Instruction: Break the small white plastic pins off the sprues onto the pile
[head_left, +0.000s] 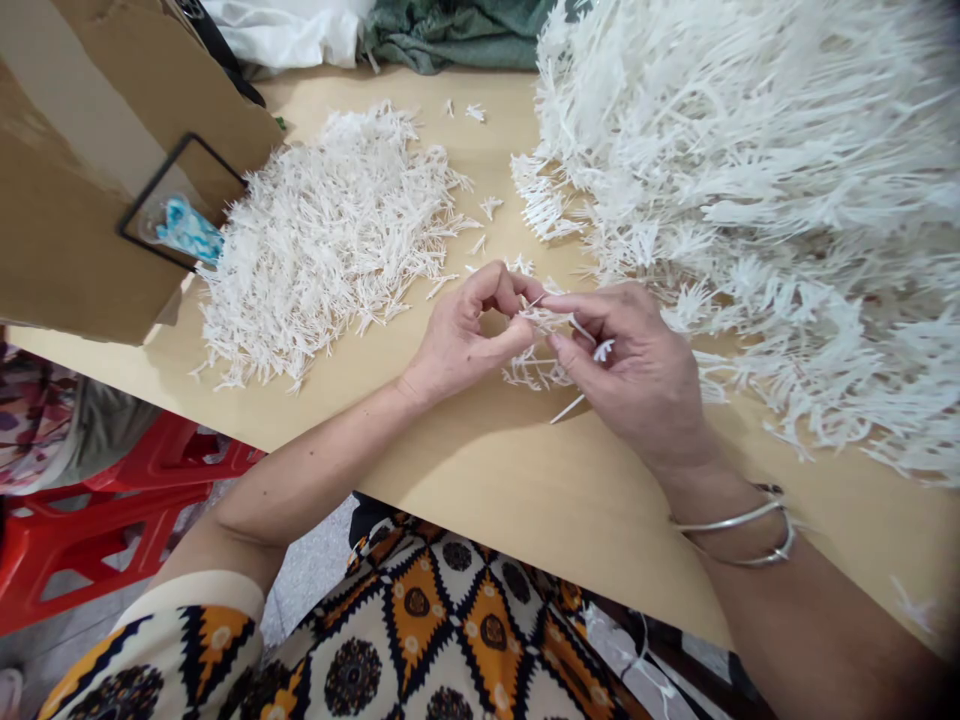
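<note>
My left hand (480, 325) and my right hand (634, 365) meet over the table, fingertips nearly touching. Between them is a small white branching plastic sprig (546, 320), pinched by both thumbs and forefingers. A thin white stem (568, 409) sticks out below my right hand. More white sprigs (536, 372) lie on the table just under my fingers. Left of my hands spreads a low pile of small white sprigs (337, 230). To the right rises a much larger heap of longer white branching pieces (750, 180).
A cardboard box (112, 150) stands at the left, with a black wire frame and a clear cup holding something blue and white (187, 230) beside it. White cloth (289, 30) and dark green cloth (457, 35) lie at the back. Red stools (97, 510) stand below the table (465, 470).
</note>
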